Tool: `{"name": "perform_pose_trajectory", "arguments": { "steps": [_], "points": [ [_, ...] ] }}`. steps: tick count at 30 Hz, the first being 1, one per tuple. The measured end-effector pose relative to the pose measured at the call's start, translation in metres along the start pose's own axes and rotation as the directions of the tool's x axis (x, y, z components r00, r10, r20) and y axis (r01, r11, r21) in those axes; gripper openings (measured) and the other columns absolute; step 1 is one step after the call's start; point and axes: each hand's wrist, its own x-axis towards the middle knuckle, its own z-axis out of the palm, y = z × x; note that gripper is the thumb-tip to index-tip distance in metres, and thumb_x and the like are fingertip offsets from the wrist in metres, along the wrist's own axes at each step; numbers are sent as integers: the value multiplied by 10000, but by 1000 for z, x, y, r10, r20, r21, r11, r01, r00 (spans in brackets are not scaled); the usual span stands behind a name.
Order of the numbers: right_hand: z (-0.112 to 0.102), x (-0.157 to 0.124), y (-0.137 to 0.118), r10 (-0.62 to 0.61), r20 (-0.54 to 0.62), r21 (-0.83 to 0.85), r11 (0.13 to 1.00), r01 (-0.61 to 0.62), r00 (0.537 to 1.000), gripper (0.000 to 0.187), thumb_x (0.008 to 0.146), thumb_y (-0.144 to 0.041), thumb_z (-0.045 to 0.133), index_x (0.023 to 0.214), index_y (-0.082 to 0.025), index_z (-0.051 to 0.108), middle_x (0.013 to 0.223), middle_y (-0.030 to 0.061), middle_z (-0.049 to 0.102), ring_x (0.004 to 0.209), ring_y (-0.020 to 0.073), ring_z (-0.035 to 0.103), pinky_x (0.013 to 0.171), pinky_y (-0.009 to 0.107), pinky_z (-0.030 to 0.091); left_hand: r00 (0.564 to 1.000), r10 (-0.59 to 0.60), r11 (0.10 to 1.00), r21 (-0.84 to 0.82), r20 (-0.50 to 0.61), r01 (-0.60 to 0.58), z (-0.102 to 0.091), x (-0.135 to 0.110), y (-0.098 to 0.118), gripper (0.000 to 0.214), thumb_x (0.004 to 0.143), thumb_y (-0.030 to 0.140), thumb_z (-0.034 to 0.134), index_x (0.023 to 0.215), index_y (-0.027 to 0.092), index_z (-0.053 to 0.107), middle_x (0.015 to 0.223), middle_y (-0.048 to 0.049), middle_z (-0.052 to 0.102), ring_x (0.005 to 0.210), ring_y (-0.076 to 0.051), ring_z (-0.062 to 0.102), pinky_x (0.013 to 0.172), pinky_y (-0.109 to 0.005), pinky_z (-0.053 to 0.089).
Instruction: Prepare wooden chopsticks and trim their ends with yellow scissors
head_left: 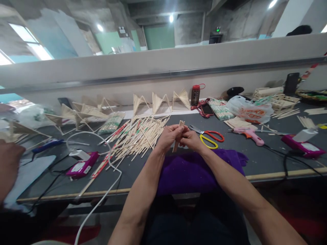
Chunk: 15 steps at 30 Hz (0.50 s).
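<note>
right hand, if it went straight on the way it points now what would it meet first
The right hand would likely meet the left hand, with the bundle of sticks between them; beyond, perhaps the loose stick pile, though depth is unclear.

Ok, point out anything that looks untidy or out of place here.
The loose sticks left of the hands lie in a crisscross heap, unlike the gathered bunch they hold. A white cable also looks stray, curling over the table and hanging past its front edge. I see no clear damage.
</note>
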Motion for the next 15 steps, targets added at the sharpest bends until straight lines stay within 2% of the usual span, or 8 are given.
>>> {"name": "perform_pose_trajectory", "arguments": {
  "steps": [3, 7, 10, 13, 15],
  "points": [
    [1, 0, 0, -6, -3, 13, 1000, 6, 1000, 132, 685, -246, 570, 622, -160, 648, 495, -12, 586, 440, 105, 537, 454, 219, 428, 1000, 4, 1000, 12, -5, -3, 2, -1, 2, 280, 746, 406, 633, 791, 142, 715, 658, -50, 665, 585, -139, 604, 553, -251, 470],
    [1, 0, -3, -2, -12, 40, 999, 2, 1000, 148, 700, -274, 576, 634, -156, 636, 521, -12, 590, 466, 104, 545, 462, 213, 428, 997, -12, 999, -42, -75, 9, 2, 5, 3, 263, 704, 387, 678, 756, 131, 702, 738, -69, 695, 627, -144, 624, 616, -264, 484],
    [1, -2, -6, 47, 76, 54, 997, -51, 996, 197, 720, -325, 582, 679, -145, 651, 525, -17, 583, 458, 86, 514, 436, 190, 379, 978, -57, 976, -217, -198, 12, -6, 17, 2, 225, 695, 334, 697, 762, 120, 679, 743, -72, 700, 697, -156, 652, 721, -287, 495],
    [-1, -4, -7, 140, 207, -8, 990, -142, 968, 225, 725, -336, 582, 643, -137, 647, 479, -30, 538, 415, 63, 459, 406, 176, 313, 942, -183, 898, -437, -281, 44, -20, 30, -2, 126, 773, 248, 620, 797, 128, 651, 744, -56, 697, 730, -163, 670, 782, -332, 500],
    [-4, -5, -6, 205, 245, -61, 979, -196, 948, 222, 716, -335, 584, 637, -139, 652, 491, -29, 543, 405, 64, 458, 390, 181, 289, 912, -250, 842, -538, -324, 39, -32, 36, -7, 110, 825, 217, 561, 816, 135, 634, 770, -47, 696, 751, -154, 675, 794, -332, 505]
  ]
}}
